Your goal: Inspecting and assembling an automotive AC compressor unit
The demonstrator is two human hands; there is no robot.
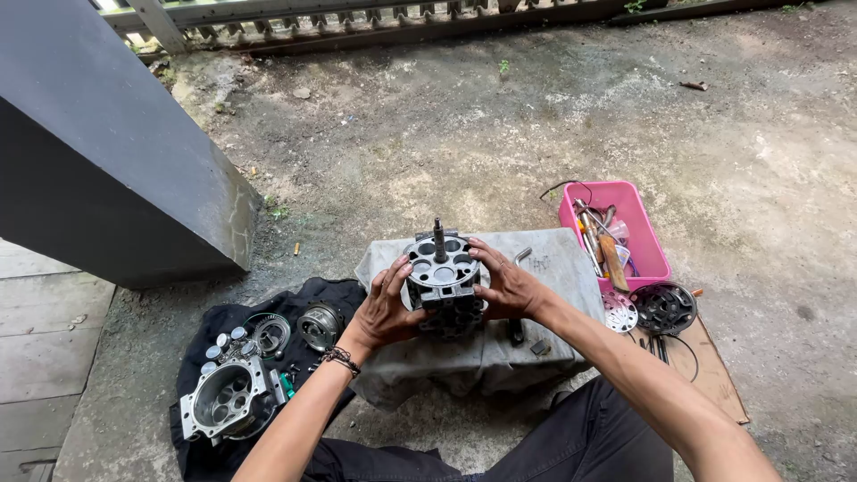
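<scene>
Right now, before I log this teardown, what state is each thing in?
Left hand: gripping the metal block's left side.
Right hand: gripping the block's right side.
Metal block: upright on the grey cloth, shaft pointing up.
Grey cloth: draped over a low support.
Pink tray: open, holding tools.
Round black part: lying flat beside the tray.
Silver housing: lying on the black cloth, bore open upward.

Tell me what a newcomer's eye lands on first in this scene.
First, the dark metal cylinder block with its upright shaft, gripped between the left hand and right hand over a grey cloth at centre. Next, the bright pink tray of tools to the right. Then the silver housing on a black cloth, lower left.
</scene>
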